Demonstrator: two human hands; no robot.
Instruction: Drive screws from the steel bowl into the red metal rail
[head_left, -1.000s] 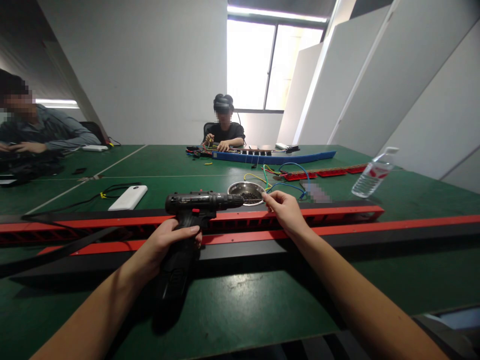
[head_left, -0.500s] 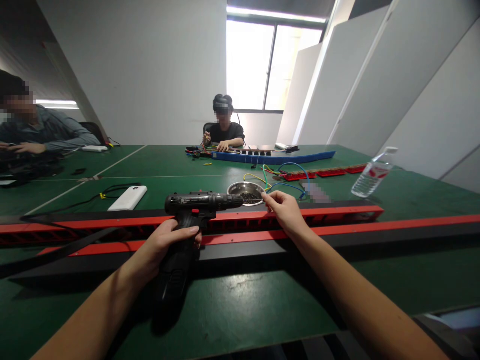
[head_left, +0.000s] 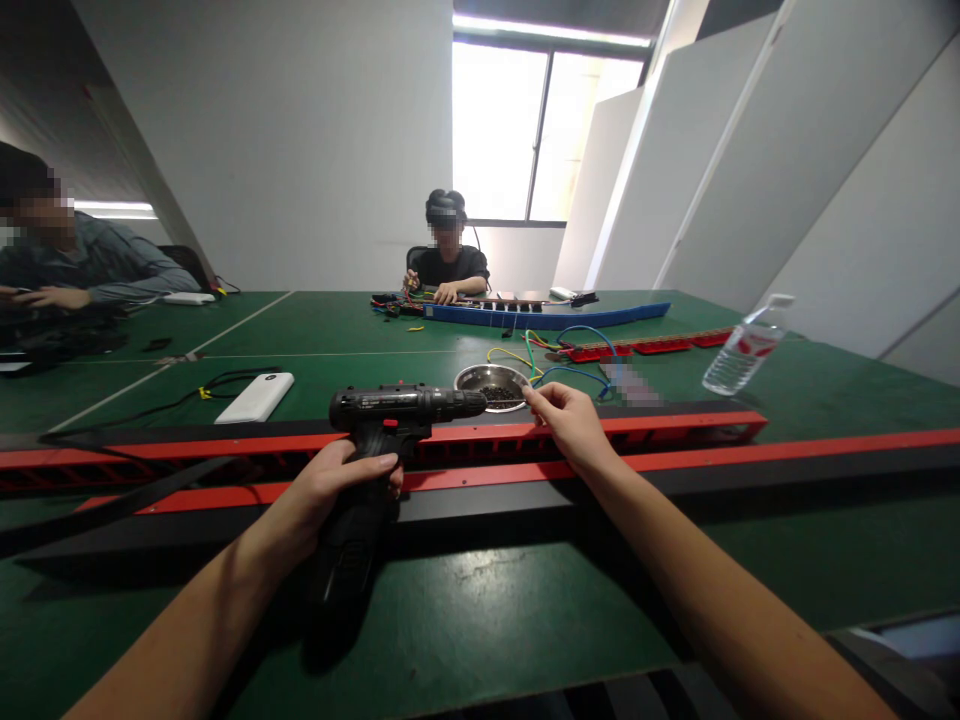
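Observation:
A black cordless drill (head_left: 390, 408) is wrapped in the fingers of my left hand (head_left: 337, 478), its chuck pointing right. My right hand (head_left: 568, 420) pinches thumb and forefinger together near the drill's tip; whatever sits between them is too small to make out. Just behind the tip stands a metal bowl (head_left: 466, 374) with many small dark screws (head_left: 498, 394) in it. Beneath both hands lie long red and black metal rails (head_left: 487, 472), running across the table.
On the green table (head_left: 480, 620) are a white power bank (head_left: 256, 398) with a black cable, coloured wires (head_left: 531, 345), red strips (head_left: 660, 347) and a tilted water bottle (head_left: 744, 348). Across the table, one person (head_left: 448, 262) works by a blue rail (head_left: 547, 317); another person (head_left: 97, 260) sits left.

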